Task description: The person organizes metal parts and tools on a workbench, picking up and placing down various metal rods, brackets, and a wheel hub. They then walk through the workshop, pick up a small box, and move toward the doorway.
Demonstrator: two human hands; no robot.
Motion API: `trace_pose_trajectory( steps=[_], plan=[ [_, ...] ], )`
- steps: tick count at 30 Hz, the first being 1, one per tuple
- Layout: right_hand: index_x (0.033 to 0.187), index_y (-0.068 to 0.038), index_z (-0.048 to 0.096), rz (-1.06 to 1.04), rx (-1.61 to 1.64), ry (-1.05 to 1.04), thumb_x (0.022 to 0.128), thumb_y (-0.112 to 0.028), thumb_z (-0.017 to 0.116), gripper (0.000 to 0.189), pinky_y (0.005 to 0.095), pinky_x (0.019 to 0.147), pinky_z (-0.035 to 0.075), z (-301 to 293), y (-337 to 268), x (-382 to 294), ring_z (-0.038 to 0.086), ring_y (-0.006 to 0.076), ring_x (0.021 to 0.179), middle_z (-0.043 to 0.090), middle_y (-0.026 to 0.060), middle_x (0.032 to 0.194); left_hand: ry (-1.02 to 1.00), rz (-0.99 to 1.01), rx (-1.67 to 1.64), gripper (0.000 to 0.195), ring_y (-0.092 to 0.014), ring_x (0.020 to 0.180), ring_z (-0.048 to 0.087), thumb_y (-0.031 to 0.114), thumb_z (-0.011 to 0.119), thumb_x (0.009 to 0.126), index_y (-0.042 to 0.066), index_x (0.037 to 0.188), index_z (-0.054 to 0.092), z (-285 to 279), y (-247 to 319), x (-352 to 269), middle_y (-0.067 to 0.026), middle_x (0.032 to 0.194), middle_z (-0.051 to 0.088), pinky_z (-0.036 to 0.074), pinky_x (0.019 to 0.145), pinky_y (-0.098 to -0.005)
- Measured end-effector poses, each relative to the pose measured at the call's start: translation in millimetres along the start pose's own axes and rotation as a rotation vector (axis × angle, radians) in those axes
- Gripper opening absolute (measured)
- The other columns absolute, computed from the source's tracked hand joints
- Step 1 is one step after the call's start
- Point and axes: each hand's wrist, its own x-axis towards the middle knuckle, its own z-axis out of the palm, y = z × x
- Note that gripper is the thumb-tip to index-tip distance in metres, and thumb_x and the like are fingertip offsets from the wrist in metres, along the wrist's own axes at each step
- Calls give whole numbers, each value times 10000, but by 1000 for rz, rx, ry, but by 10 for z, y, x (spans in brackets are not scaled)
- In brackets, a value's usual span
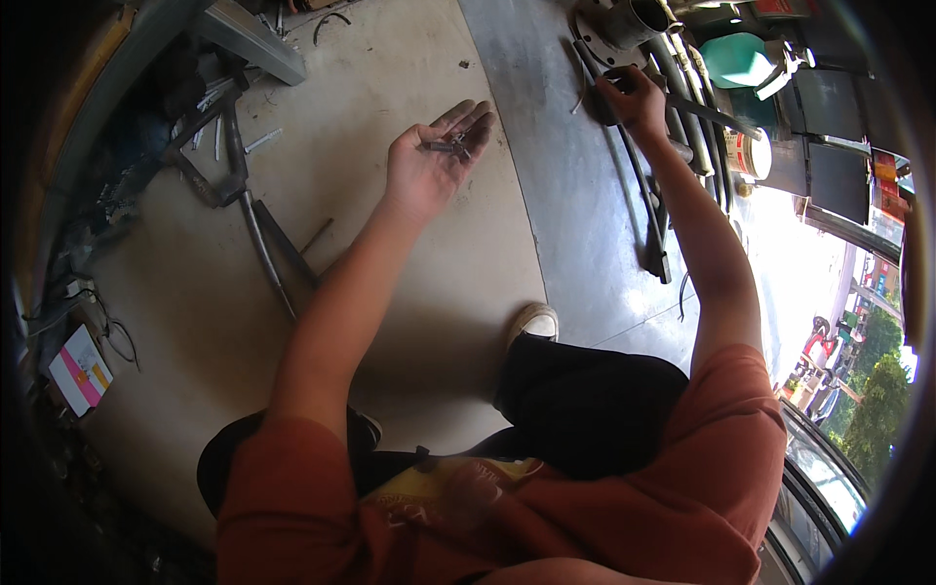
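My left hand is palm up over the floor, fingers slightly curled. It holds several small dark metal parts, which look like screws or bolts, on the palm and fingers. Farther right, my right hand is bent with thumb and fingers drawn together. It is at the upper end of a long dark bar, beside a round metal flange with a pipe stub. Whether those fingers grip the bar or a small part is too dark to tell.
Several metal tubes lie right of my right hand, near a white tub and a turquoise container. A bent metal frame and loose screws lie on the left floor. My shoe is on the floor between my arms.
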Motion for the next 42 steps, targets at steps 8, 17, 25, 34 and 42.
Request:
trace_pose_trajectory(
  steps=[8,17,25,34,42],
  plan=[
    [971,-29,679,-266,458,-438,801,-145,703,207,248,660,480,164,-1434,-640,579,104,698,665,59,815,-58,9,88,382,-288,1081,557,140,380,875,-80,1167,491,58,4,3,-192,1198,551,457,971,-371],
    [932,-103,719,425,-82,-37,747,-311,639,290,390,785,502,589,88,-572,653,311,841,685,143,865,46,23,93,369,-284,1139,544,214,427,952,-55,1199,478,20,106,-227,-197,1230,543,467,978,-368],
    [986,-78,695,571,-251,80,741,-350,679,367,406,812,505,756,-183,-298,632,335,958,664,165,1017,94,-33,116,359,-255,1077,586,234,472,937,-39,1168,505,-173,25,-225,-170,1169,588,496,937,-341],
    [658,1,568,642,645,-492,810,-221,677,291,254,412,303,1007,-332,-332,440,109,466,538,49,619,290,-24,321,220,-125,697,583,181,583,899,-2,1015,613,-508,92,-131,-50,855,625,506,633,-234],
    [770,3,652,212,374,-957,793,-217,671,222,233,471,326,815,-1494,-669,437,71,534,561,17,661,247,23,530,210,-49,578,435,239,629,890,36,946,618,-342,203,-144,45,679,474,385,530,-197]
  ],
)
